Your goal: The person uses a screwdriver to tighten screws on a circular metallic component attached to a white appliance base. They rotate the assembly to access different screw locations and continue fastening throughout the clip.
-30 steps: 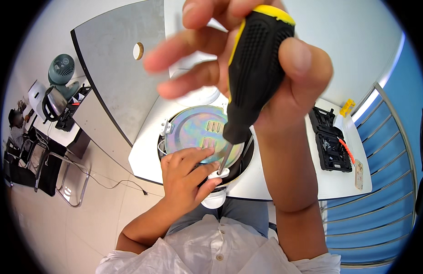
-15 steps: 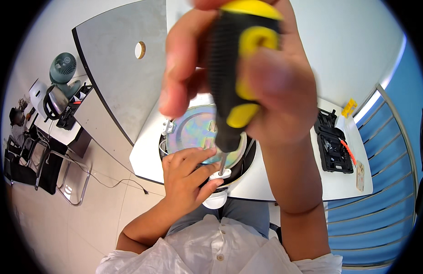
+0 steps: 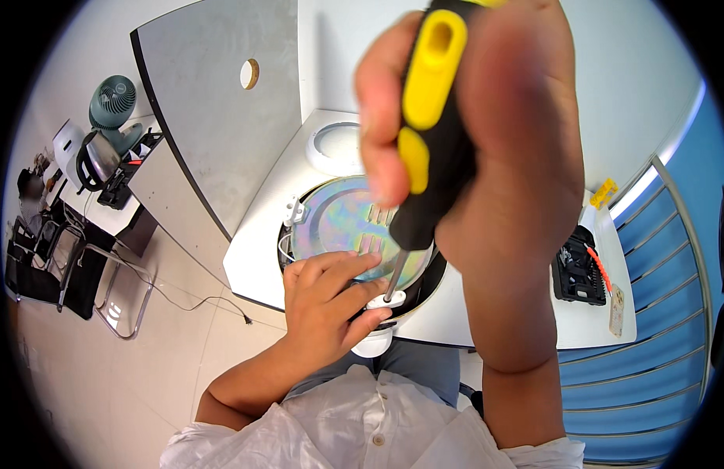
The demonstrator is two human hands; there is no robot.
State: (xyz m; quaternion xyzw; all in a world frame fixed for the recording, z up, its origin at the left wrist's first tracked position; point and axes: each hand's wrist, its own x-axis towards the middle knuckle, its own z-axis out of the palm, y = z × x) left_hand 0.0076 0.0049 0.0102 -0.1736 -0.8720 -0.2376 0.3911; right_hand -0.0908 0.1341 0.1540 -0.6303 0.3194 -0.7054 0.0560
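Note:
My right hand (image 3: 510, 156) is wrapped round the black and yellow handle of a screwdriver (image 3: 432, 109), close to the camera. The shaft slants down to the left, its tip set into a small white plastic piece (image 3: 390, 300). Thumb and forefinger of my left hand (image 3: 319, 309) pinch this piece from the left, while the other fingers rest over a shiny, rainbow-tinted metal disc (image 3: 319, 230). That disc sits inside a round appliance with a dark inner wall (image 3: 435, 281). Another white fitting (image 3: 293, 212) with a wire is at the disc's left edge. The screw itself is too small to make out.
A white ring-shaped part (image 3: 319, 152) lies behind the appliance. On the table's right are a black tool case (image 3: 573, 277), an orange-red tool (image 3: 599, 268) and a yellow piece (image 3: 603, 192). A grey partition (image 3: 198, 86) stands left, a metal railing (image 3: 682, 227) right.
My right hand and the screwdriver handle have swung right, so the shaft leans more. The tip stays at the white piece. My left hand keeps its hold, and the white ring behind has come into view.

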